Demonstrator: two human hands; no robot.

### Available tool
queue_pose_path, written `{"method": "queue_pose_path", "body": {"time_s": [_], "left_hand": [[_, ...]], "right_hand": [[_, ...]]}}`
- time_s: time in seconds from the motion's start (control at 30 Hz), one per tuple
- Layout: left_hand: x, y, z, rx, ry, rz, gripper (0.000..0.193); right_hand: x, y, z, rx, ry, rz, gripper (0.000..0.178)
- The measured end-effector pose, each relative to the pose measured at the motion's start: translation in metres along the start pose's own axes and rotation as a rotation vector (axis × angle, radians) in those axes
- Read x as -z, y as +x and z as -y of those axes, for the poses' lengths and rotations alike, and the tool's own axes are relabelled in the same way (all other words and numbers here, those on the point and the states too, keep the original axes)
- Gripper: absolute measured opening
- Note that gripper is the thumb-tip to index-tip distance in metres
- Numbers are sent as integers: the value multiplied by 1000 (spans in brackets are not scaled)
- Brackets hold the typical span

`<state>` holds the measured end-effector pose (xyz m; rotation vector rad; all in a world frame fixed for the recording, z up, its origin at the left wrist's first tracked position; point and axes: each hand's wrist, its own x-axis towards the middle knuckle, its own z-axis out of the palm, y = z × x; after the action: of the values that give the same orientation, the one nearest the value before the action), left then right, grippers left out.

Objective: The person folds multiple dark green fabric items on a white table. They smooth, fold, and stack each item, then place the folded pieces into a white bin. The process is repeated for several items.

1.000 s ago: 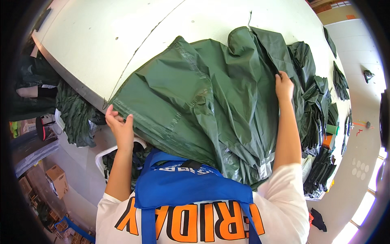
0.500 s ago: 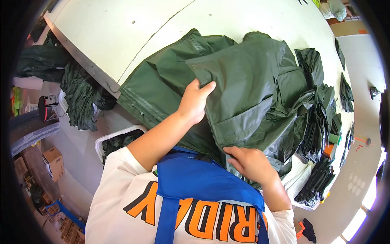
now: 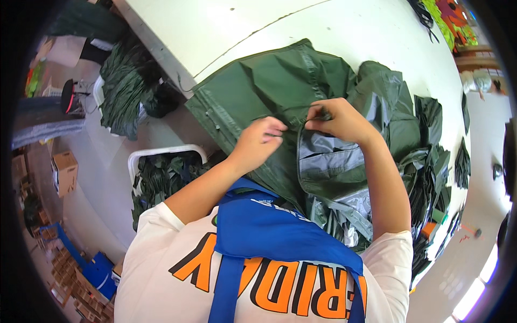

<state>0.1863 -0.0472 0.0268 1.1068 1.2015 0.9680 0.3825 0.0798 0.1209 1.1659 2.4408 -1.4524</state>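
Note:
A dark green raincoat (image 3: pixel 253 81) with a shiny coated surface lies spread on the white table before me. Pinched in my right hand (image 3: pixel 340 120) is the top corner of its zipped front edge, and below that hand the greyish inside of the panel (image 3: pixel 328 153) shows. The zip (image 3: pixel 299 161) runs down from there toward my apron. Just left of the corner, my left hand (image 3: pixel 259 141) hovers over the coat with fingers loosely bent and apart; nothing shows between them.
Stacked dark green pieces (image 3: pixel 423 183) lie along the table's right side. At left stand a white bin (image 3: pixel 167 151) of dark green fabric and another heaped container (image 3: pixel 126 91). A cardboard box (image 3: pixel 64 173) sits on the floor. The white table's edge (image 3: pixel 156 48) runs along the left.
My right hand has moved up from the lower zip to the top corner, and the front panel is folded back, showing its inside. My left hand has let go of the edge. The view has shifted.

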Motion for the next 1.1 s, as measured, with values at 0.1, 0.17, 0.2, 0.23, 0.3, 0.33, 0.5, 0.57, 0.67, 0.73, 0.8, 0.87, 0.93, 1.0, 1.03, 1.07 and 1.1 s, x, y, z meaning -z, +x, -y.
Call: {"method": "queue_pose_path", "body": {"time_s": [0.1, 0.17, 0.2, 0.23, 0.3, 0.33, 0.5, 0.57, 0.67, 0.73, 0.8, 0.87, 0.93, 1.0, 1.03, 1.07, 1.1], "left_hand": [[37, -26, 57, -21, 758, -495, 63], [56, -37, 86, 133, 737, -592, 71], [60, -39, 92, 219, 683, -615, 73], [61, -40, 83, 255, 476, -628, 66], [68, -40, 94, 190, 524, -617, 58], [71, -41, 98, 158, 547, -613, 54], [81, -37, 98, 96, 404, -577, 18], [89, -37, 96, 96, 423, -491, 16], [92, -40, 90, 53, 478, -444, 16], [81, -44, 90, -2, 446, -524, 17], [76, -44, 95, 41, 415, -569, 19], [73, -45, 99, 55, 410, -581, 19], [73, -46, 100, 40, 435, -567, 18], [74, -47, 100, -5, 501, -545, 15], [75, -47, 99, -28, 533, -532, 13], [79, -47, 97, -50, 557, -531, 11], [84, -47, 92, -74, 579, -529, 10]], "right_hand": [[-24, 1, -38, -56, 366, -131, 14], [-38, 6, -51, -135, 409, -166, 13], [-48, 7, -59, -180, 432, -184, 13], [-57, 10, -65, -182, 454, -188, 12], [-65, 15, -66, -255, 484, -113, 14], [-67, 16, -61, -277, 482, -73, 17], [-92, 22, -53, -363, 362, 52, 22], [-108, 24, -67, -273, 292, -18, 21], [-121, 24, -76, -199, 254, -90, 20], [-125, 24, -76, -185, 230, -118, 20], [-128, 24, -78, -187, 220, -130, 20], [-129, 23, -78, -185, 204, -141, 20], [-128, 23, -75, -170, 183, -148, 20], [-128, 22, -75, -198, 177, -142, 20], [-129, 22, -75, -212, 175, -140, 20], [-129, 21, -75, -207, 174, -141, 20], [-130, 20, -76, -201, 172, -144, 20]]}}
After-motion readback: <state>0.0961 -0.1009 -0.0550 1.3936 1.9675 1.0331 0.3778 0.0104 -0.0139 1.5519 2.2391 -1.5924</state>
